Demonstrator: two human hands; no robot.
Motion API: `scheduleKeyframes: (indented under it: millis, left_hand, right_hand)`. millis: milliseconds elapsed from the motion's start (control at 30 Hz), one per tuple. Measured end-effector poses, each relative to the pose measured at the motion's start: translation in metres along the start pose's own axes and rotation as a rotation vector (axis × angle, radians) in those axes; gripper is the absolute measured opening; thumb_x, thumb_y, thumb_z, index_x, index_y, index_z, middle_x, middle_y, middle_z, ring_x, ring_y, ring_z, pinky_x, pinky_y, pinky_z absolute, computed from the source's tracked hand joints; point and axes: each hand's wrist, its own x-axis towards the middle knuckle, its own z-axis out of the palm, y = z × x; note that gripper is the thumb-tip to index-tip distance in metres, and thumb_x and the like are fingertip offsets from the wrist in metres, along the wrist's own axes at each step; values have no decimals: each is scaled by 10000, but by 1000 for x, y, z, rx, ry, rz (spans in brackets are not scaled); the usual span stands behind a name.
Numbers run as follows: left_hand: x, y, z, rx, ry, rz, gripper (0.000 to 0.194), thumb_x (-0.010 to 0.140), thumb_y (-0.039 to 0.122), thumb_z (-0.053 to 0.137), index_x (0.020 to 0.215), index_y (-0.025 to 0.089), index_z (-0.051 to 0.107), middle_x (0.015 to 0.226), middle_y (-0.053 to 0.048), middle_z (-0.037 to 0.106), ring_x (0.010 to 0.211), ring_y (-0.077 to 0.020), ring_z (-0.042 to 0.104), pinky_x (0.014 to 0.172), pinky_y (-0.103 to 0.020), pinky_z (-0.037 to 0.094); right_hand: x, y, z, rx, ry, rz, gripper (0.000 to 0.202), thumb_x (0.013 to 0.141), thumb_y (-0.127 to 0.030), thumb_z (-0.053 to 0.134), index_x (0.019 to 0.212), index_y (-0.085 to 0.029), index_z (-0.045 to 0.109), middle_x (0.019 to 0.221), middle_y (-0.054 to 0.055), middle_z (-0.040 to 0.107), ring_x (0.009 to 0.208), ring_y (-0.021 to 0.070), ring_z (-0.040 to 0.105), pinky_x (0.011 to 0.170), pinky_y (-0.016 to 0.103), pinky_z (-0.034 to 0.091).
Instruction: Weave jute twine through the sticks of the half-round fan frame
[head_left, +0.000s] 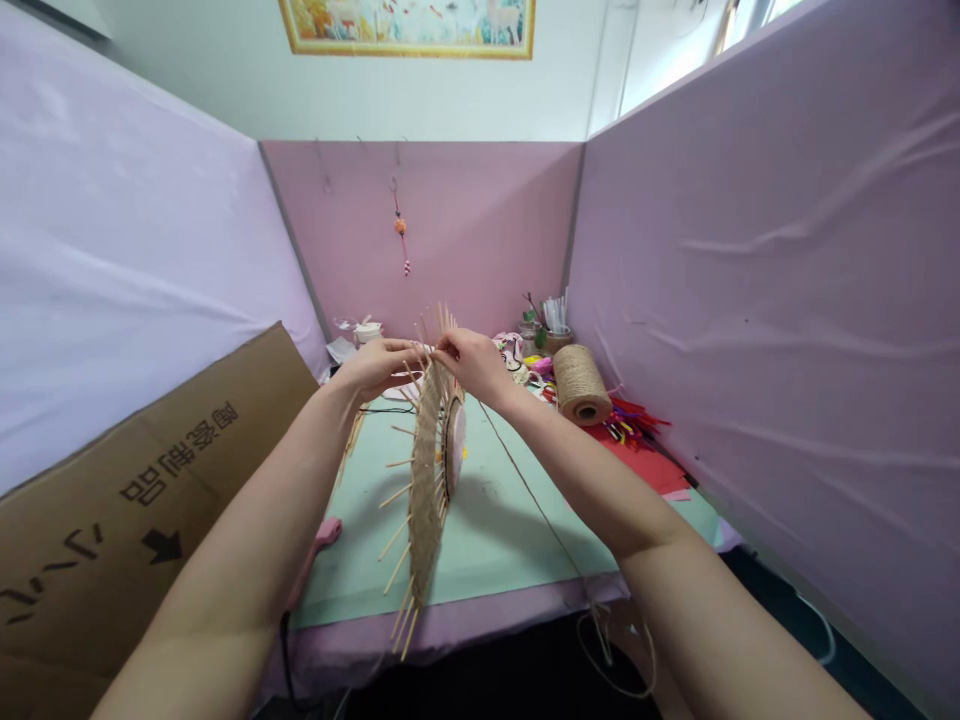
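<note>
Below both pinched-closed grips [421, 352] [448, 352], holding its top edge, hangs the woven disc [426, 480].

The big brown cardboard [247, 400] has dark Chinese words [180, 453] on it that say "陶瓷制品", set on a slant. A thick dark arrow [163, 546] is near them. Bigger dark marks [52, 572] sit lower down, too hard to read for sure.

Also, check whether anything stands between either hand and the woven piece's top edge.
Nothing visible does: the left hand and the right hand are both right at the top of the woven piece.
</note>
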Motion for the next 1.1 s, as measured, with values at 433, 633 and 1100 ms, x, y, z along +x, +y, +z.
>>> scheduleKeyframes:
  millis: [433, 633, 1100]
  left_hand:
    - [-5, 14, 14, 37, -9, -31, 160, 574, 259, 778, 614, 171, 651, 758, -61, 674, 741, -165, 610, 734, -338, 503]
    - [-6, 3, 25, -81, 38, 66, 214, 592, 325, 789, 703, 181, 677, 970, -80, 702, 912, -191, 608, 776, -323, 498]
    - [-11, 0, 26, -128, 82, 49, 236, 514, 284, 803, 673, 164, 674, 1037, -83, 699, 926, -181, 588, 741, -287, 475]
  right_hand:
    - [23, -8, -29, -250, -197, -178, 137, 859, -87, 500, 835, -178, 600, 855, 72, 623, 789, 185, 513, 706, 290, 327]
    - [39, -12, -55, -154, -299, -160, 172, 789, -95, 569, 656, -195, 522, 717, 25, 548, 670, 153, 444, 648, 284, 299]
    - [86, -5, -30, 221, -65, -1, 156, 742, -121, 660, 636, -181, 562, 576, -21, 547, 609, 126, 491, 675, 283, 369]
